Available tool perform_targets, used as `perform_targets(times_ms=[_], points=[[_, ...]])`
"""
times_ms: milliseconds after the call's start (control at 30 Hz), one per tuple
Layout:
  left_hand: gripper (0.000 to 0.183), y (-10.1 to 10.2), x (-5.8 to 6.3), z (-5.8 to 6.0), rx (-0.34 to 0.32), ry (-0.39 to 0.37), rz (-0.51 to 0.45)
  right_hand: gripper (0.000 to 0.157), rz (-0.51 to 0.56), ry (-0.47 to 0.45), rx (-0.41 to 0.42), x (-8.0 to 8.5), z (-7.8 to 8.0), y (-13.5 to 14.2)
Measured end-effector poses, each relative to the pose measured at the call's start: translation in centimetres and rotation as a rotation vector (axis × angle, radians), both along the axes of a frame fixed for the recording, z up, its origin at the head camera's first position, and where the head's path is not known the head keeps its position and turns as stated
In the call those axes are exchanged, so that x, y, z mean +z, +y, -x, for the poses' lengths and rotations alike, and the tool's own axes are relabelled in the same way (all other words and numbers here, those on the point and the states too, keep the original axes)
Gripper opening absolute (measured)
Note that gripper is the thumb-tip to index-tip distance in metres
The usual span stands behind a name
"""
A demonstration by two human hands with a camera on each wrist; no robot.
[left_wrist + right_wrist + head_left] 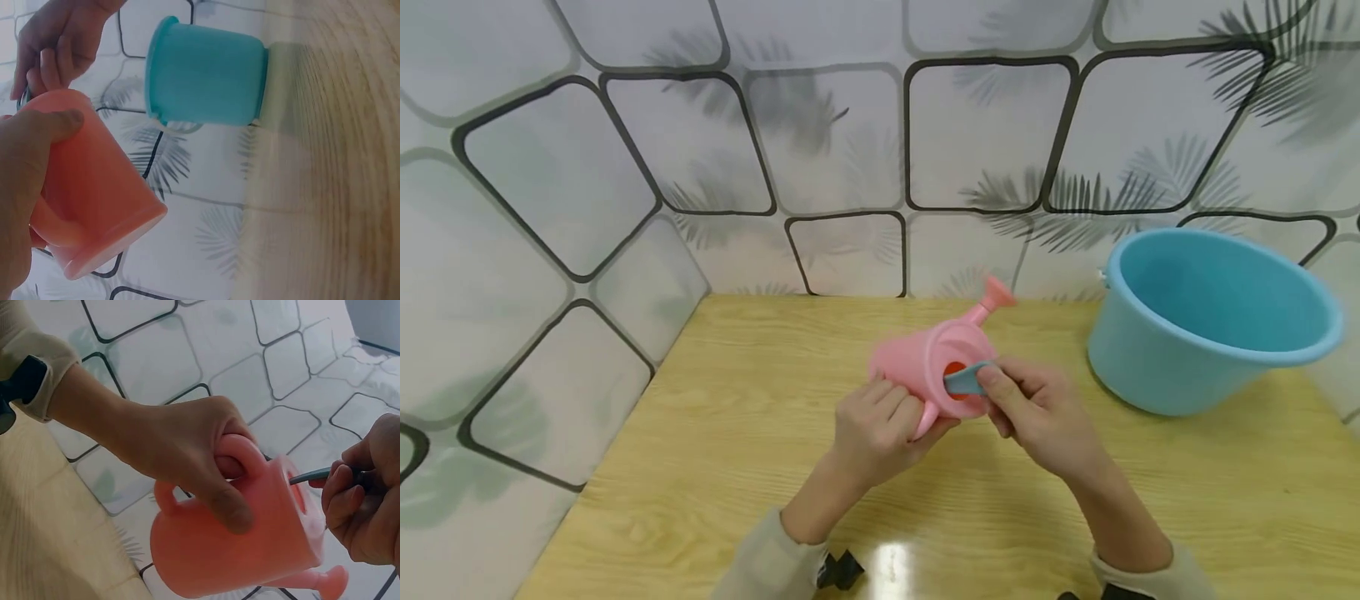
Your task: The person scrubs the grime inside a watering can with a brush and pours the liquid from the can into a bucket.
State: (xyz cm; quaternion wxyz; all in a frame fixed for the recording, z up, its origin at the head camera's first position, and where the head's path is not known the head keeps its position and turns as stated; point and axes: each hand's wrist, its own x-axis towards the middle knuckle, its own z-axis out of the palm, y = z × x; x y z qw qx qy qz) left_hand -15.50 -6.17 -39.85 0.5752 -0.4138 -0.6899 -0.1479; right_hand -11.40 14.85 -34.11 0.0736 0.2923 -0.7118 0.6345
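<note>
A pink toy watering can (902, 358) is held tilted above the table, its open top turned toward my right hand. My left hand (880, 425) grips it by the handle, with the thumb lying along its side in the right wrist view. Between the thumb and fingers of my right hand (1037, 412) is a flat blue-grey tool (966, 379), its far end inside the can's opening. That end is hidden, so its exact kind cannot be told. A red-orange patch (953, 367) shows inside the opening. The spout with its flared rose (997, 293) points away and to the right.
To the right, a large light-blue bucket (1195, 375) stands on the wood-grain table (700, 417). A patterned wall covering (842, 150) with dark outlines and leaf prints rises at the back and left. Dark straps or mounts (840, 571) sit by the sleeves.
</note>
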Motion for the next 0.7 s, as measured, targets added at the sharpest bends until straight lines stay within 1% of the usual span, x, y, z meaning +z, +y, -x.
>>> perform_targets(times_ms=[100,167,233,367,433,500,600,700], points=[[0.049,-0.13,0.02,-0.16,0.014,-0.016,0.006,0.029,0.087,-0.003,-0.037,0.04,-0.19,0.15],[0.049,-0.26,0.07,-0.25,0.025,-0.021,0.004,0.031,0.124,-0.003,-0.045,0.12,-0.30,0.28],[0.050,-0.31,0.08,-0.26,0.025,-0.007,-0.001,0.030,0.111,-0.011,-0.030,0.10,-0.31,0.08],[0.051,-0.23,0.11,-0.27,0.020,0.001,-0.007,0.027,0.028,-0.076,-0.021,0.09,-0.28,-0.62],[0.050,-0.32,0.22,-0.22,0.023,-0.003,-0.015,0.027,0.042,-0.095,-0.026,0.29,-0.33,-0.59],[0.050,-0.41,0.33,-0.18,0.030,-0.008,-0.022,0.028,0.095,-0.119,-0.037,0.50,-0.43,-0.32],[0.049,-0.33,0.38,-0.20,0.042,0.006,-0.024,0.029,0.162,-0.198,-0.026,0.65,-0.63,-0.26],[0.048,-0.06,0.27,-0.30,0.066,0.022,-0.005,0.029,0.139,-0.312,-0.025,0.64,-0.85,-0.67]])
